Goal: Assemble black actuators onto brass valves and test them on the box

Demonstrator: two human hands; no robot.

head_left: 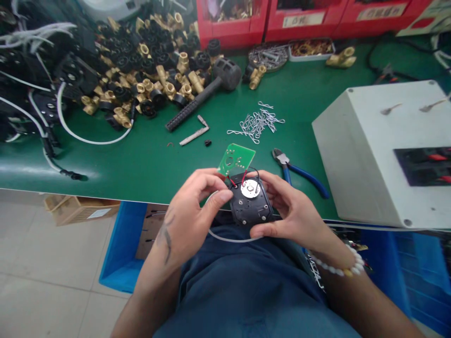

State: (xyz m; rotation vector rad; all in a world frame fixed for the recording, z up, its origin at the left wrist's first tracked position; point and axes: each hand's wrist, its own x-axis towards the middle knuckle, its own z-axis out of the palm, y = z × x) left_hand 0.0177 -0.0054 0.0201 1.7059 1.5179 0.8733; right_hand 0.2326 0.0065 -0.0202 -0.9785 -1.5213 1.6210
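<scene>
Close to my body, at the bench's front edge, I hold a black plastic housing [249, 209] with a round silver motor [250, 188] set in it. My right hand [289, 206] wraps its right side, thumb along the lower edge. At its upper left, my left hand [197, 202] is closed, thumb and fingers at the red wires and the lower corner of a green circuit board [237, 158]. The board stands tilted up beyond the housing, joined to it by red and black wires. A pale cable [234, 241] loops below the housing.
Blue-handled cutters [299, 172] lie right of the housing, before a grey box [380, 141]. Beyond are metal clips [259, 123], a black mallet [211, 89] and many brass valve fittings [151, 89]. Red bins [232, 33] line the back; a blue crate [118, 253] sits below the bench.
</scene>
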